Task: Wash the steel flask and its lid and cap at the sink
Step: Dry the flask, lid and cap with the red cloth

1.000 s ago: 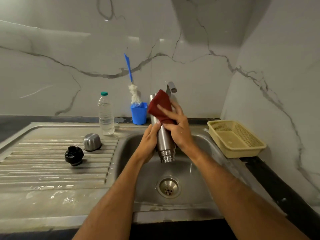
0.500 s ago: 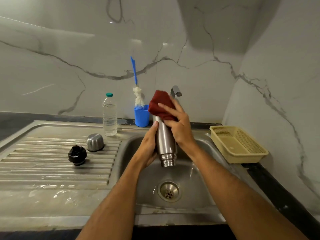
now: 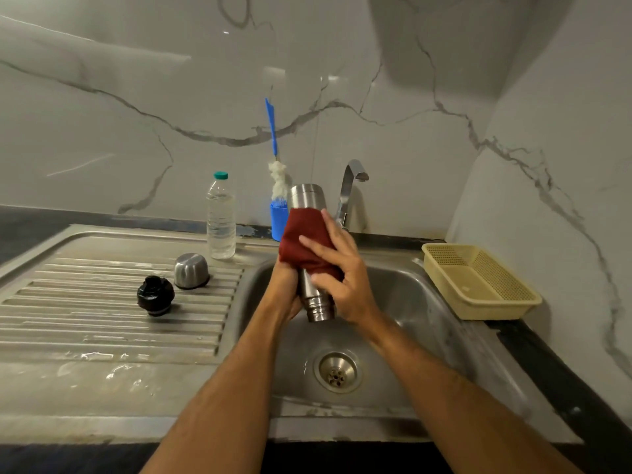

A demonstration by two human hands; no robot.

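Note:
The steel flask (image 3: 309, 196) is held upside down over the sink basin (image 3: 403, 302), its open neck pointing down toward me. My left hand (image 3: 285, 292) grips its lower part from the left. My right hand (image 3: 342, 271) wraps a dark red cloth (image 3: 301, 234) around the flask's middle. On the ribbed drainboard (image 3: 102, 313) to the left lie the black lid (image 3: 155, 295) and the steel cap (image 3: 191, 271), mouth down.
A tap (image 3: 352, 186) stands behind the basin, with the drain (image 3: 337, 371) below my hands. A clear water bottle (image 3: 221, 217) and a blue cup (image 3: 278, 220) holding a blue-handled brush (image 3: 273, 131) stand at the back. A yellow basket (image 3: 478, 282) sits at the right.
The red cloth and my right hand slid down from the flask's upturned base to its middle, baring the base. The view shifted slightly.

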